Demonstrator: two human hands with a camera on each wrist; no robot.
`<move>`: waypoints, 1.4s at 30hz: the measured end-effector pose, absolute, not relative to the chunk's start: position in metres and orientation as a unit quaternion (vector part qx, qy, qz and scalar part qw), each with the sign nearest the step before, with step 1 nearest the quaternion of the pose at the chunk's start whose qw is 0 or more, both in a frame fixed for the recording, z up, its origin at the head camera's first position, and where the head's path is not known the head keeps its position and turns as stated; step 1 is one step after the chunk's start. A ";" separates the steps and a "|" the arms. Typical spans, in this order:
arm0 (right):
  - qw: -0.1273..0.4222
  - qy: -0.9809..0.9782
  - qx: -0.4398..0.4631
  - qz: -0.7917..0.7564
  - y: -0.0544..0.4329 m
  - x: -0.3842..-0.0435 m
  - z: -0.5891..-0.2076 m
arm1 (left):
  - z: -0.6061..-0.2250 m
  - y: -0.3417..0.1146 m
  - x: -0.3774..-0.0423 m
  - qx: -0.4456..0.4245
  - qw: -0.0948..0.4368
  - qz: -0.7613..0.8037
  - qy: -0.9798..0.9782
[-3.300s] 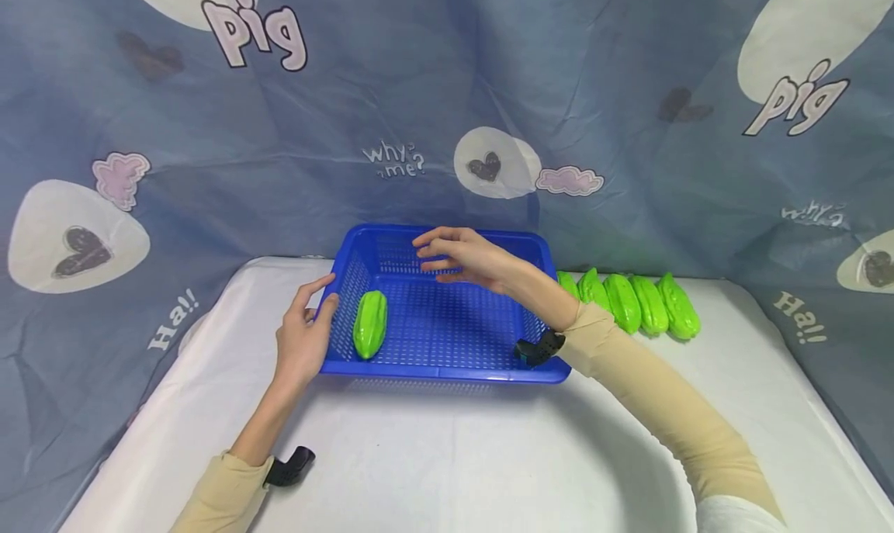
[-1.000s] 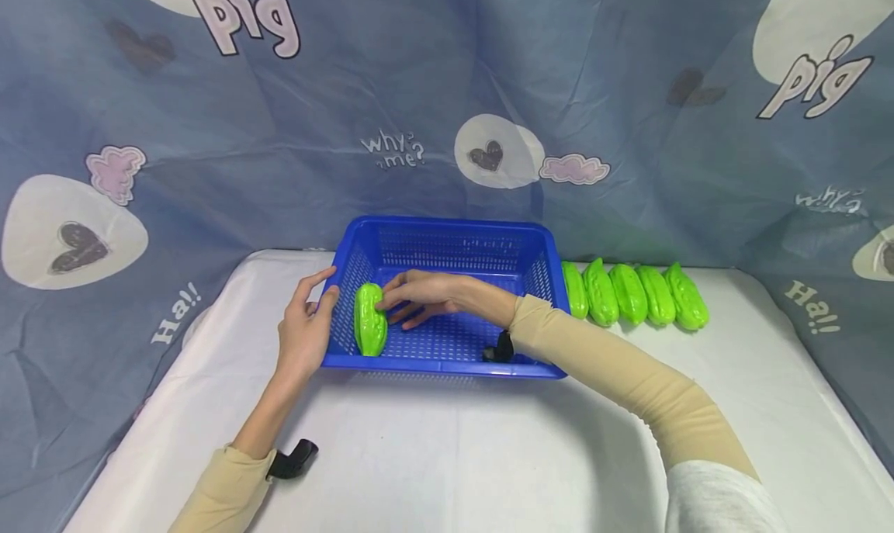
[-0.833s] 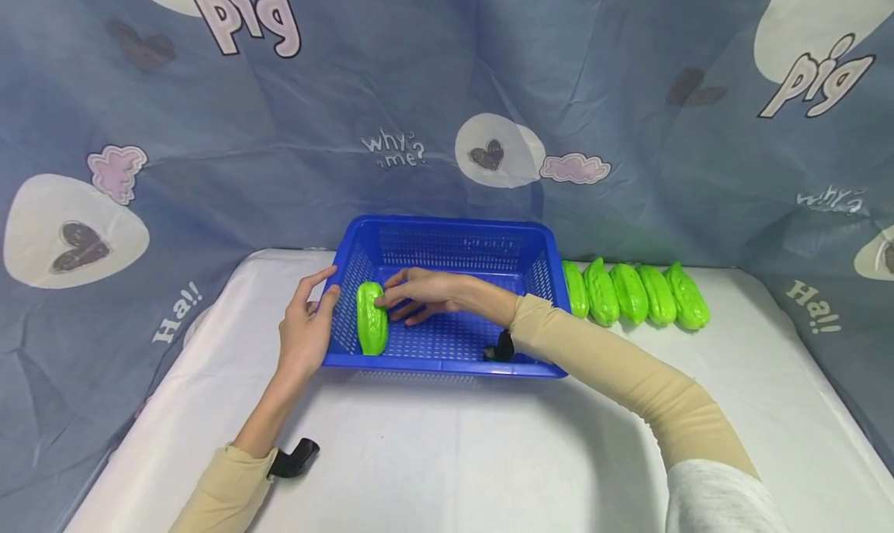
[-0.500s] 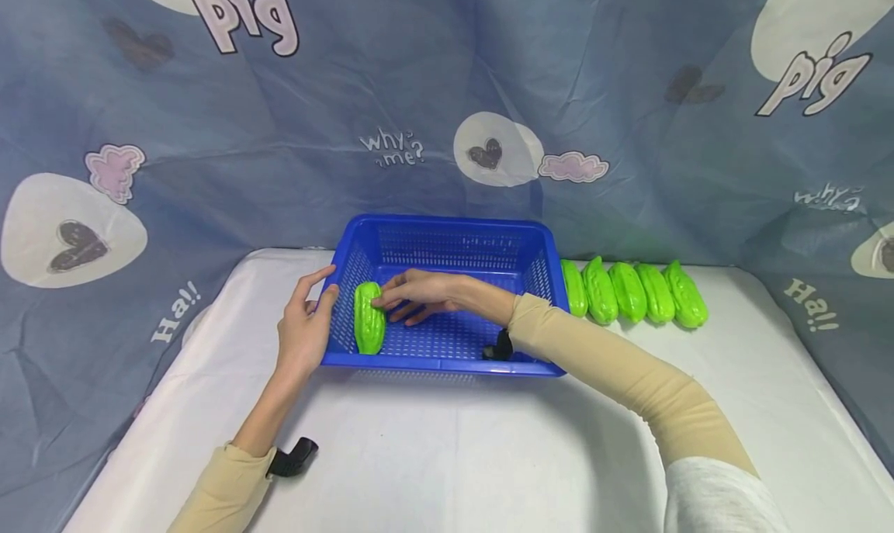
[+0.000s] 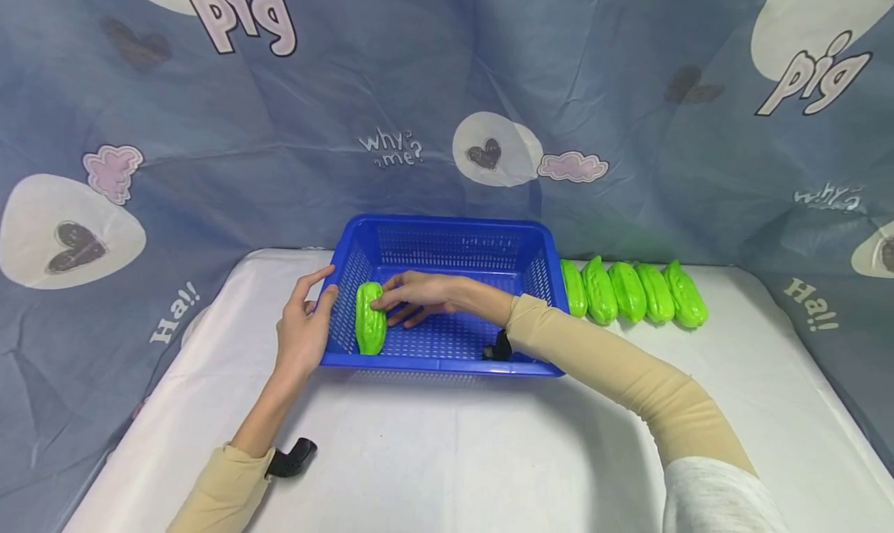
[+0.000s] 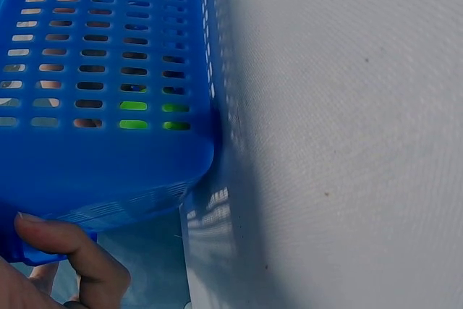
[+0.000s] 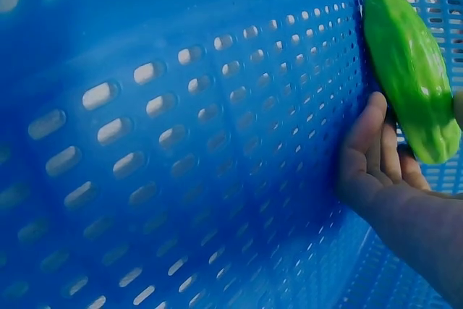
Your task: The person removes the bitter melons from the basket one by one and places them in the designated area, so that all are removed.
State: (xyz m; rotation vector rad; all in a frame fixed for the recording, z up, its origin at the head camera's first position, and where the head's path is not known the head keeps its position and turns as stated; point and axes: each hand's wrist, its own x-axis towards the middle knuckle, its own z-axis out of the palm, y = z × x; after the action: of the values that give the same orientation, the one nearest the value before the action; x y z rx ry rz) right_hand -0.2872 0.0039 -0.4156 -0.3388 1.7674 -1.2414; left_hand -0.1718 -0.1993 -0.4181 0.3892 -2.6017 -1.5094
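Observation:
My left hand (image 5: 303,335) grips the left rim of a blue perforated plastic basket (image 5: 447,364); in the left wrist view its thumb (image 6: 54,235) lies over the rim. Inside, along the basket's left wall, is a glossy bright green ridged bitter melon (image 5: 369,327), long and slightly tapered. My right hand (image 5: 426,291) reaches into the basket from the right and holds this melon by its side towards the far end. The right wrist view shows the melon (image 7: 409,63) close up, with curled fingers (image 7: 389,153) against it. The melon's underside is hidden.
Several more green melons (image 5: 628,292) lie side by side on the white table cover (image 5: 447,455), right of the basket. A blue printed cloth (image 5: 433,75) hangs behind the table. Black wrist cameras (image 5: 293,457) sit on both sleeves.
Earlier my right hand hovered over the basket; it has come down and left onto the melon, which has turned slightly. The left hand stays on the rim.

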 end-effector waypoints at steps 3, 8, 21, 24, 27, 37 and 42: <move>0.454 0.718 -0.132 -0.511 0.004 -0.288 -0.415 | -0.418 -0.199 -0.171 0.128 0.053 -0.500 -0.855; 0.442 0.719 -0.128 -0.521 0.005 -0.290 -0.412 | -0.418 -0.199 -0.172 0.130 0.059 -0.499 -0.855; 0.432 0.698 -0.101 -0.562 0.013 -0.293 -0.391 | -0.419 -0.199 -0.173 0.133 0.056 -0.501 -0.853; 0.426 0.694 -0.100 -0.572 0.014 -0.294 -0.387 | -0.419 -0.200 -0.173 0.133 0.056 -0.501 -0.854; 0.420 0.692 -0.099 -0.578 0.015 -0.295 -0.383 | -0.419 -0.200 -0.173 0.134 0.055 -0.501 -0.853; 0.404 0.675 -0.103 -0.609 0.029 -0.295 -0.358 | -0.418 -0.199 -0.173 0.131 0.062 -0.502 -0.853; 0.396 0.661 -0.107 -0.628 0.038 -0.293 -0.344 | -0.419 -0.199 -0.172 0.133 0.058 -0.502 -0.853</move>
State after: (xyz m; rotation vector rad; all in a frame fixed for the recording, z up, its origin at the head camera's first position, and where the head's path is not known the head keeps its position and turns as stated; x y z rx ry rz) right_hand -0.2935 0.0382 -0.3439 -0.2717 1.6746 -1.5918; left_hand -0.1722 -0.1989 -0.4188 0.4027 -2.5847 -1.5202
